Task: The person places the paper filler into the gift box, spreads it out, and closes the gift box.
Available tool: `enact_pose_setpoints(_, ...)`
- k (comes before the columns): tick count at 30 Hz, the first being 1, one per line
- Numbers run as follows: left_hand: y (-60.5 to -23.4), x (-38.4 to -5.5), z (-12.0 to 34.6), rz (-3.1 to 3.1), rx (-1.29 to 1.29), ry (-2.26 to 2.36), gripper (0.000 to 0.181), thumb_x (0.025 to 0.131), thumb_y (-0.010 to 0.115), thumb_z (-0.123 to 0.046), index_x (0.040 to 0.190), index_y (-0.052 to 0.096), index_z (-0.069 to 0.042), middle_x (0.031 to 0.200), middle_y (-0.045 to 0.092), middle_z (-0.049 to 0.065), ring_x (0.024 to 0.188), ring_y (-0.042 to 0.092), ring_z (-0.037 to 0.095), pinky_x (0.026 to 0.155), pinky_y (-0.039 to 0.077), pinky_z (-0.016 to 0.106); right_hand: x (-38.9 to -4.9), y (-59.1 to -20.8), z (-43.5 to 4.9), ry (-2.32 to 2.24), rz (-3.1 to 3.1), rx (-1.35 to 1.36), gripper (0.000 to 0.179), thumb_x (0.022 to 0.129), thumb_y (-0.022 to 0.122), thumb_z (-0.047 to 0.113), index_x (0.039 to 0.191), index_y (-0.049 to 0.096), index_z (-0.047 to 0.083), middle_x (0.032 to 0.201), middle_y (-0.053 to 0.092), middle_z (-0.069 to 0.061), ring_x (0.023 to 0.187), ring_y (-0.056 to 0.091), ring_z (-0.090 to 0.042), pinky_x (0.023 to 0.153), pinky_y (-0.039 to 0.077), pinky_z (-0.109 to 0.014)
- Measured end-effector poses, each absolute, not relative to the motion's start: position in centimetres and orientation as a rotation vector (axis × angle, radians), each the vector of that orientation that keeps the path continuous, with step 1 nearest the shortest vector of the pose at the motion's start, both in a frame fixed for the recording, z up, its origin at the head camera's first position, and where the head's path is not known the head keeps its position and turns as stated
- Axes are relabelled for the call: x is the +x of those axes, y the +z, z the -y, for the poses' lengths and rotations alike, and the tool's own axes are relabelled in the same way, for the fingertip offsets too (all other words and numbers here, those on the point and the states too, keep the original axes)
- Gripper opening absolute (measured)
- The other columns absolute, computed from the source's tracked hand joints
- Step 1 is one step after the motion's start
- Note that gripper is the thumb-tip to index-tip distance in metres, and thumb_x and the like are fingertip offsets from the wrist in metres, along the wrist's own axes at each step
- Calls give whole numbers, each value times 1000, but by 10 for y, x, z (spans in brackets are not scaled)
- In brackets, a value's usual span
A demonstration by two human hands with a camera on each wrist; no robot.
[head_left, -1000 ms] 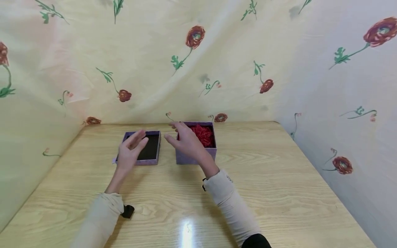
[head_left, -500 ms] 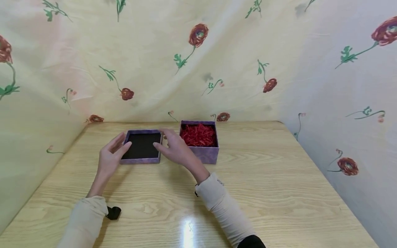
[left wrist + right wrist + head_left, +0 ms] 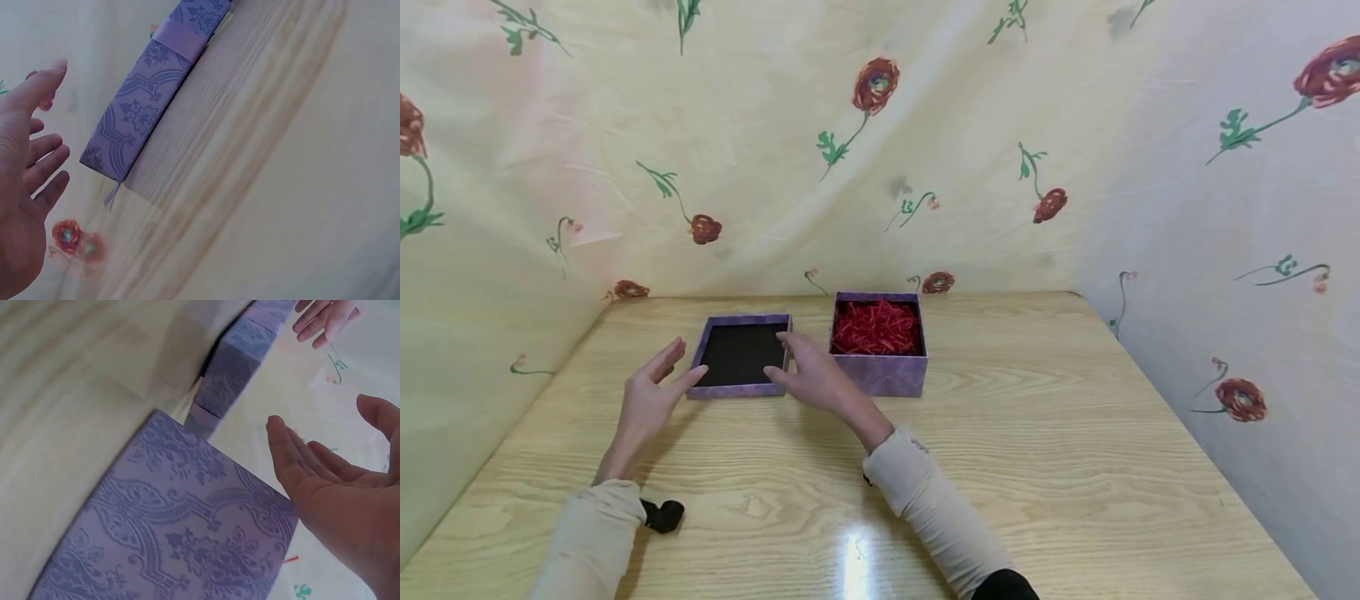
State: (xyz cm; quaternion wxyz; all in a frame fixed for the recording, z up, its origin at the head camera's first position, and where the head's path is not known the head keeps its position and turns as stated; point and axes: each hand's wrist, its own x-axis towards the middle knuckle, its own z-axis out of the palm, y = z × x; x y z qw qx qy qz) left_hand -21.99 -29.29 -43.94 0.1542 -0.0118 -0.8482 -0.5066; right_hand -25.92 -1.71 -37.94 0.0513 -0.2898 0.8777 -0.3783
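Note:
A shallow purple patterned box lid (image 3: 737,391) lies with its black inside up. My left hand (image 3: 649,393) is just off its left side, fingers loosely extended and the thumb near its front left corner. My right hand (image 3: 814,375) hovers at its right edge, thumb and fingers spread; contact with the rim cannot be made out. In the left wrist view the lid's side (image 3: 144,103) shows a lilac ribbon, apart from the left hand (image 3: 25,162). In the right wrist view, the right hand (image 3: 350,487) has nothing in its fingers.
Right of the lid stands a deeper purple box (image 3: 883,377), filled with red shredded paper (image 3: 877,329). Both are near the back of a wooden table (image 3: 1037,467). A flowered cloth (image 3: 760,167) hangs behind and along the sides.
Both hands have moved left and toward the person. The right hand has come from over the deeper box to the lid's right edge. Lid and box have stayed put.

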Motion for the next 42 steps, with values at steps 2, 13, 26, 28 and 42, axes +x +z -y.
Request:
enact_pose_setpoints(2,-441,-218,296,2467,-14,-1476,78,99,73,-36,162,36,-8,159,43,15,144,41,38,106,44,23,-259,-382,19,-1102,-2671,-860,67,105,65,26,158,36,-3,155,48,-19,137,52,-30,109,46,-40)
enact_pose_setpoints(13,-447,-220,307,2624,-54,-1577,91,98,74,-37,164,21,-5,165,27,18,149,30,39,108,40,25,-264,-394,23,-980,-2660,-753,74,103,69,23,159,31,-5,154,48,-20,138,51,-29,110,45,-40)
enact_pose_setpoints(26,-450,-221,309,2733,-73,-1474,90,98,74,-38,162,24,3,162,29,26,147,33,43,112,34,53,-277,-409,30,-1081,-2468,-736,81,101,70,14,166,21,9,156,48,-12,136,50,-19,110,43,-34)
enact_pose_setpoints(28,-450,-221,309,2741,-71,-1462,90,98,73,-39,162,25,3,162,29,27,147,33,43,112,34,55,-278,-410,31,-1079,-2472,-732,84,101,70,13,167,18,8,156,47,-13,137,49,-21,111,42,-35)
enact_pose_setpoints(42,-452,-223,310,2778,-48,-1341,87,97,71,-49,160,35,-1,156,38,28,143,37,47,110,38,60,-284,-414,38,-988,-2580,-695,75,98,74,11,162,35,9,150,55,-11,119,56,-15,101,46,-30)
